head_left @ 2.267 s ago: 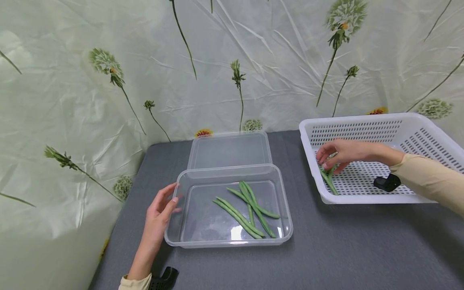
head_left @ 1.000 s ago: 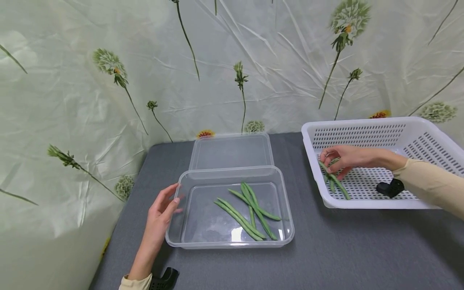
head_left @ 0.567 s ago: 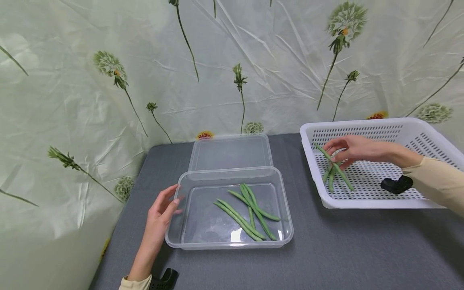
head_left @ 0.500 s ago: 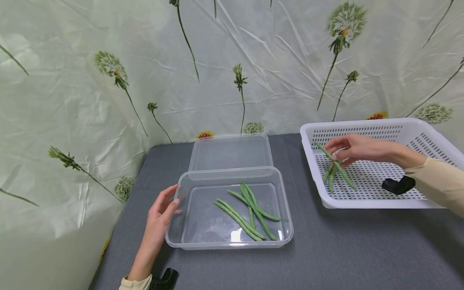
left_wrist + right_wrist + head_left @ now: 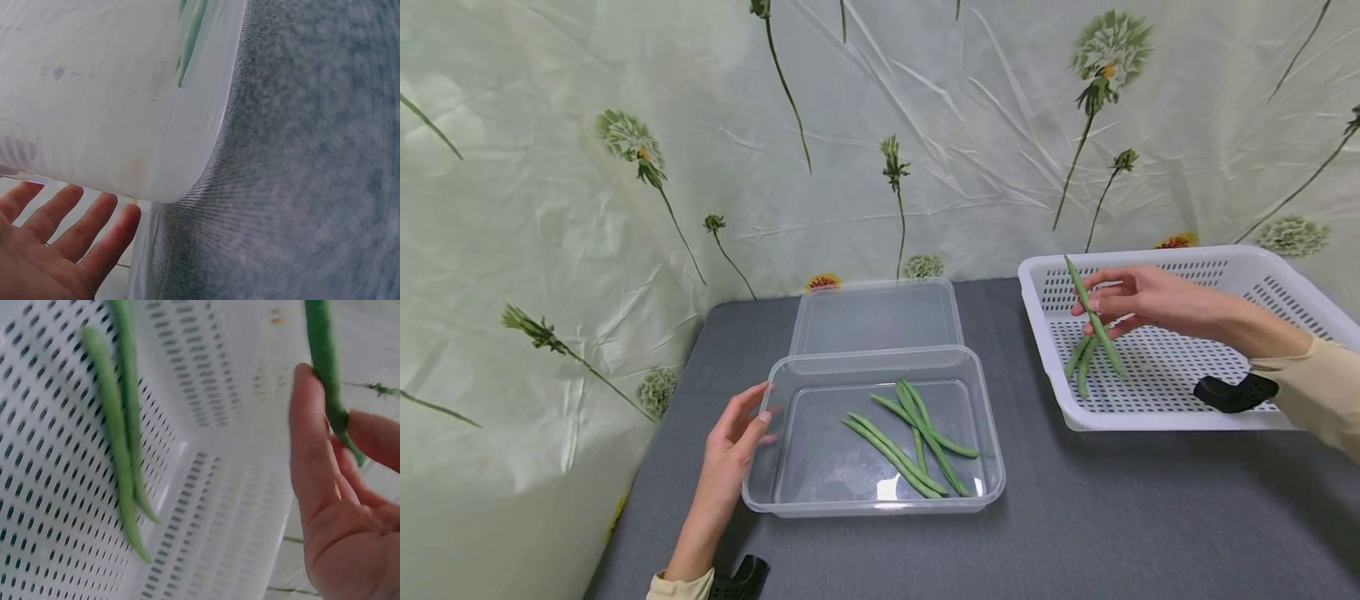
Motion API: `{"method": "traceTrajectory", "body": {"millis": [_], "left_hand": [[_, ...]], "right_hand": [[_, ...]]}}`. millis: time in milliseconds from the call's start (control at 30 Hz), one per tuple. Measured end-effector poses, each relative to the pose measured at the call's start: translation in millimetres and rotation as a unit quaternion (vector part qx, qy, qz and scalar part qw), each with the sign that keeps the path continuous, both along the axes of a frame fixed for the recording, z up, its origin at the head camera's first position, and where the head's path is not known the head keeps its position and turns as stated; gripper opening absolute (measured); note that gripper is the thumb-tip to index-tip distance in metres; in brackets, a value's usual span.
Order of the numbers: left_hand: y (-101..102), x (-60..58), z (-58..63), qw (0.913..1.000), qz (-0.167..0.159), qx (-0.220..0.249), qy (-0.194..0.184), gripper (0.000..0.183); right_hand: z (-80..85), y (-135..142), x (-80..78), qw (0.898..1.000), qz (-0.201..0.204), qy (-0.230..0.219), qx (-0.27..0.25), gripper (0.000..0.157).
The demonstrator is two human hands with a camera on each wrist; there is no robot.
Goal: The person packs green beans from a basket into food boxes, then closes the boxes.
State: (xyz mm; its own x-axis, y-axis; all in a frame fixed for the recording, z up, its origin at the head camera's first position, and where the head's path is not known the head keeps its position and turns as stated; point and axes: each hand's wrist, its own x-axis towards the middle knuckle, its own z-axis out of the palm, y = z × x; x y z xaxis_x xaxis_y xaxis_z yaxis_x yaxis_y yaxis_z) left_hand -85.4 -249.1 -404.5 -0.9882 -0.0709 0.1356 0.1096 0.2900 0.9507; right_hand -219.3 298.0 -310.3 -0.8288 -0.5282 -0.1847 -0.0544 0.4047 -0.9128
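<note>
White perforated plastic is forming the basket [image 5: 1187,419] under a person's right hand [image 5: 1180,304], whose thumb and fingers are pinching a single green bean [image 5: 1097,325] at a steep tilt above the end nearer the clear food container [image 5: 872,507]. Two loose beans [image 5: 117,444] are lying close together on the slotted floor below. Half a second earlier, the pinched bean was hanging lower and flatter; now the hand is raising it. The left hand [image 5: 730,442] is resting, fingers extended and unclenched, at the container's left wall, while crossed beans [image 5: 891,457] are lying inside, unmoved. Behind, a translucent lid [image 5: 880,312] is sitting on grey cloth [image 5: 1112,517].
</note>
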Motion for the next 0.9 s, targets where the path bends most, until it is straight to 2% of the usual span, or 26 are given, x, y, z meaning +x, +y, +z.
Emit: {"method": "traceTrajectory", "body": {"millis": [233, 467, 600, 833, 900], "left_hand": [[-1.4, -0.3, 1.1, 1.0000, 0.005, -0.004, -0.001, 0.041], [-0.8, -1.4, 2.0, 1.0000, 0.003, 0.000, 0.000, 0.041], [0.2, -2.0, 2.4, 1.0000, 0.001, 0.004, -0.001, 0.041], [0.9, 0.4, 2.3, 1.0000, 0.001, 0.003, 0.001, 0.039], [1.2, 0.8, 2.1, 1.0000, 0.000, 0.003, 0.003, 0.039]], "right_hand": [[11.5, -11.4, 16.2, 0.999, -0.031, 0.024, -0.025, 0.043], [19.7, -28.1, 38.8, 0.990, -0.095, 0.096, -0.044, 0.035], [20.9, -39.9, 53.6, 0.979, -0.129, 0.133, -0.081, 0.033], [17.6, -66.7, 73.8, 0.964, -0.130, 0.116, -0.202, 0.035], [15.3, -76.3, 79.1, 0.962, -0.132, 0.123, -0.206, 0.035]]}}
